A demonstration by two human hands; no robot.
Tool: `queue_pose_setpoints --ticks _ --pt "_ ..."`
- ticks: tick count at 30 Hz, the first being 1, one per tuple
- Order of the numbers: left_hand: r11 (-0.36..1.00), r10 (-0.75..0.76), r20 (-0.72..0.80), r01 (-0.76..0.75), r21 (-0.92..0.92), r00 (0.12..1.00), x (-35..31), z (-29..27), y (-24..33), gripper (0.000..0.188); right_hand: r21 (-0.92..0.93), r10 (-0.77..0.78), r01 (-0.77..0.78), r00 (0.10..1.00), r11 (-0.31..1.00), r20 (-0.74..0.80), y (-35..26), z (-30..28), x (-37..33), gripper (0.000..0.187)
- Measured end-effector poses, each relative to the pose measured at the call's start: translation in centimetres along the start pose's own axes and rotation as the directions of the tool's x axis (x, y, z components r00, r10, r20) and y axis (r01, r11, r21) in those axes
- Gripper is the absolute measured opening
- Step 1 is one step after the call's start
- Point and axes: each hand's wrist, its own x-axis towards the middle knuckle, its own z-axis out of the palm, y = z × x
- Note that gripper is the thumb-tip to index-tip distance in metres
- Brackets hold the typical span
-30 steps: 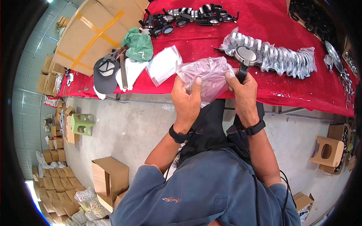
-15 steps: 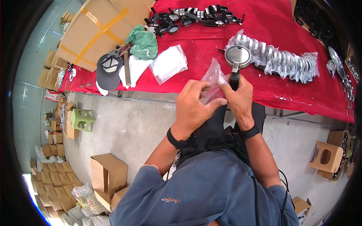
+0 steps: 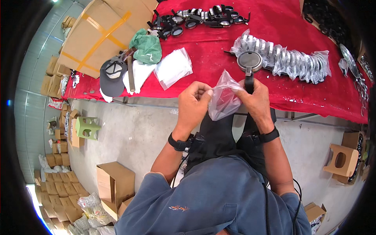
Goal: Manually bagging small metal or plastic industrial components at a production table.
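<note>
Over the table's front edge, a clear plastic bag (image 3: 224,102) is spread between my two hands. My left hand (image 3: 192,102) pinches the bag's left edge between thumb and fingers. In my closed right hand (image 3: 256,101) is the black stem of a round mirror (image 3: 249,60), its grey disc pointing away from me. That thumb also presses on the bag's right side. The mirror is outside the bag. Behind it lies a row of round mirrors wrapped in clear plastic (image 3: 282,58). A stack of flat clear bags (image 3: 173,68) rests left of my hands.
Unwrapped mirrors with black straps (image 3: 199,17) lie at the back of the red-covered table (image 3: 219,43). To the left are a cap (image 3: 113,76), a wooden-handled tool (image 3: 131,74), a green bag (image 3: 145,46) and a large carton (image 3: 98,35). A green stool (image 3: 88,128) stands on the floor.
The bunched plastic bag has opened out and hangs wider between my hands. My left hand has come to pinch its edge. The mirror and my right hand have moved slightly right.
</note>
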Motion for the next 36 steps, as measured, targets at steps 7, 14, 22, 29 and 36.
queue_pose_setpoints --ticks 7,14,22,29,36 --pt "0.997 -0.064 -0.098 0.066 0.024 0.993 0.8 0.7 1.0 0.007 -0.182 -0.096 0.091 0.995 0.979 -0.022 1.9 -3.5 -0.4 0.037" --pt "0.965 0.110 -0.072 -0.089 0.247 0.991 0.6 3.5 2.1 0.010 0.108 -0.111 0.089 0.969 0.990 0.222 3.0 -5.1 -6.6 0.032" --pt "0.814 0.304 0.202 -0.364 0.453 0.931 -0.2 3.9 3.2 0.010 -0.098 0.018 0.010 0.960 0.995 0.279 5.4 -2.0 -6.5 0.034" --pt "0.746 0.347 0.350 -0.482 0.459 0.870 0.9 3.5 4.4 0.013 -0.002 0.081 -0.083 0.963 0.997 0.259 6.1 -0.3 -5.9 0.029" --pt "0.718 0.384 0.460 -0.572 0.396 0.801 1.5 3.3 2.5 0.013 -0.264 -0.131 0.162 0.983 0.951 0.131 5.8 2.7 -4.9 0.033"
